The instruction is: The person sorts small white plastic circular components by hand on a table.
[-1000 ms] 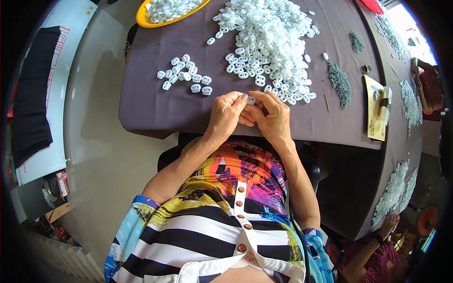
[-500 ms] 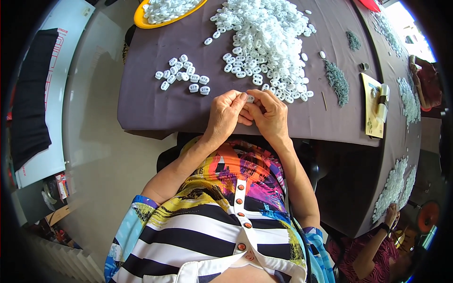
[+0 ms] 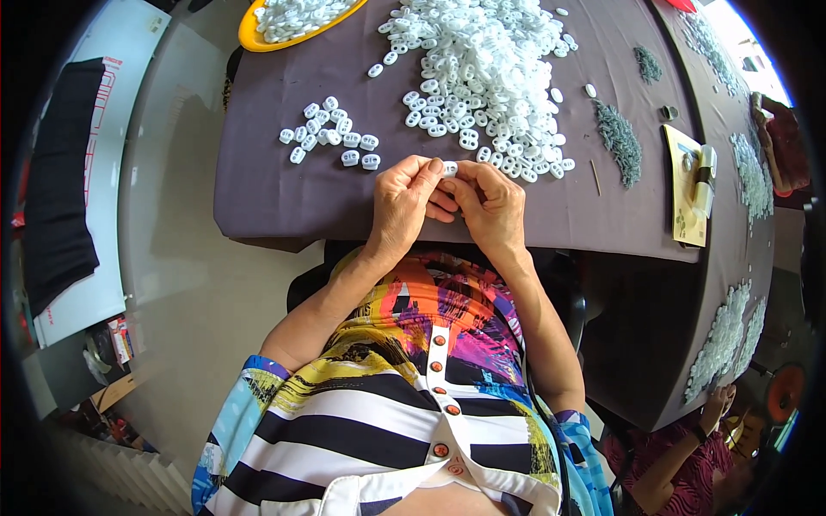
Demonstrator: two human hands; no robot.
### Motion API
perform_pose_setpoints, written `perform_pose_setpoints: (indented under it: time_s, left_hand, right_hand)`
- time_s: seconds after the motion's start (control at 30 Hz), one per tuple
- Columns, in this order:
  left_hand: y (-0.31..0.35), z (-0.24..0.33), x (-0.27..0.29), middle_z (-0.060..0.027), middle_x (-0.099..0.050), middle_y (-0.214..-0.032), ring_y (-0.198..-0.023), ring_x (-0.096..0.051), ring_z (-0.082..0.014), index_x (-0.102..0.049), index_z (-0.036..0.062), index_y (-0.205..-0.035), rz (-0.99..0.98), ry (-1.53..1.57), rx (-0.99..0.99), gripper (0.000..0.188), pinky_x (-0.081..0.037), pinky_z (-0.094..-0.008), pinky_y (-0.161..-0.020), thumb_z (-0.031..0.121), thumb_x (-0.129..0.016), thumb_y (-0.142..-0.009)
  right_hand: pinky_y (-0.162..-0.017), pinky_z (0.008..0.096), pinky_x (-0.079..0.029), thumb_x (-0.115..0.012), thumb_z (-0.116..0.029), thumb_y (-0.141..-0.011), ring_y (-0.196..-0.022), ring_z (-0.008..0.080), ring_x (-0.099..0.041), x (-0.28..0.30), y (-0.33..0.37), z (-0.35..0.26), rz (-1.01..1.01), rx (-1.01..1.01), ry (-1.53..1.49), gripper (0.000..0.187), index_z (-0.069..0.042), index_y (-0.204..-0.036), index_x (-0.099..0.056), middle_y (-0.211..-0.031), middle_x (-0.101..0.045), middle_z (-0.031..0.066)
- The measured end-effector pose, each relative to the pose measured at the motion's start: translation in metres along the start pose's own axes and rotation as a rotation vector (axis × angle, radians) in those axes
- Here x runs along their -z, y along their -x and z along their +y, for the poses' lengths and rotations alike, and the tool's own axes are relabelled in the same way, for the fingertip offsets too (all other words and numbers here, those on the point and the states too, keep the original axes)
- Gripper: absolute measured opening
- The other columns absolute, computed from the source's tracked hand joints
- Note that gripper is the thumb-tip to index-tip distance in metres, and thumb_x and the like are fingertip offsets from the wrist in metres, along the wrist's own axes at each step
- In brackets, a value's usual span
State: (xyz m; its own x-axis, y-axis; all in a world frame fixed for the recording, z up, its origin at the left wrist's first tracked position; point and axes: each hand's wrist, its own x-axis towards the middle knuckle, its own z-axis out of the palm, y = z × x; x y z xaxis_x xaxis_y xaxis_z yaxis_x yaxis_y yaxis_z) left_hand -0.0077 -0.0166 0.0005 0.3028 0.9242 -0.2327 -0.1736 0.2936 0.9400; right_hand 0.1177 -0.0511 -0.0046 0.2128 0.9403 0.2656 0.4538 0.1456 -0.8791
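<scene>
Between my two hands, at the table's near edge, is a small white oval plastic piece with two holes (image 3: pixel 449 169). My left hand (image 3: pixel 403 199) pinches its left side between thumb and forefinger. The right side is held the same way by my right hand (image 3: pixel 496 203), and the fingertips partly cover the piece. Just beyond my hands spreads a large heap of similar white oval pieces (image 3: pixel 482 73). To the left lies a small group of thicker-looking white pieces (image 3: pixel 329 136), set apart from the heap.
A yellow tray (image 3: pixel 251 34) of white pieces stands far left. On the right are piles of small grey pieces (image 3: pixel 618 138), a thin stick (image 3: pixel 595 177) and a yellow card (image 3: pixel 678 206) with a white roll. Another person's hand (image 3: pixel 716 408) is by a white pile (image 3: pixel 718 340) at lower right.
My hands, still pinching the white piece, have shifted slightly and its angle has altered. The view has moved a little. The other person's hand has drawn back a bit from the pile.
</scene>
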Motion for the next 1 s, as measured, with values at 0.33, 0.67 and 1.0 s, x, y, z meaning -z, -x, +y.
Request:
perform_pose_setpoints:
  time_s: [0.33,0.67,1.0]
  left_hand:
    - [0.001,0.0,-0.003,-0.0074,-0.059,-0.069,-0.053,-0.059,-0.0121,-0.058,-0.0031,-0.086,0.011,-0.036,-0.013,0.026,-0.052,-0.0243,-0.045,0.02,-0.049,-0.093]
    - [-0.004,0.0,-0.001,-0.0079,-0.059,-0.066,-0.051,-0.059,-0.0135,-0.056,-0.0022,-0.081,0.019,-0.004,0.013,0.027,-0.052,-0.025,-0.045,0.021,-0.049,-0.092]
    - [0.003,0.011,0.018,-0.006,-0.058,-0.064,-0.048,-0.057,-0.0105,-0.058,-0.0014,-0.082,0.11,-0.29,-0.017,0.027,-0.047,-0.0224,-0.041,0.023,-0.052,-0.091]
  right_hand:
    - [-0.055,0.0247,-0.046,-0.066,-0.004,-0.076,-0.06,0.0115,-0.057,0.001,0.001,0.003,-0.013,-0.002,-0.013,0.014,0.0,-0.088,-0.063,-0.07,-0.06,0.0062]
    - [-0.055,0.0259,-0.046,-0.065,-0.004,-0.076,-0.061,0.0163,-0.059,0.001,-0.002,0.008,-0.013,0.075,0.019,0.014,0.0,-0.089,-0.062,-0.072,-0.06,0.0081]
    - [-0.055,0.0251,-0.046,-0.065,-0.002,-0.076,-0.06,0.0147,-0.059,0.0,0.001,0.0,-0.037,0.085,0.01,0.016,-0.001,-0.091,-0.061,-0.072,-0.06,0.0074]
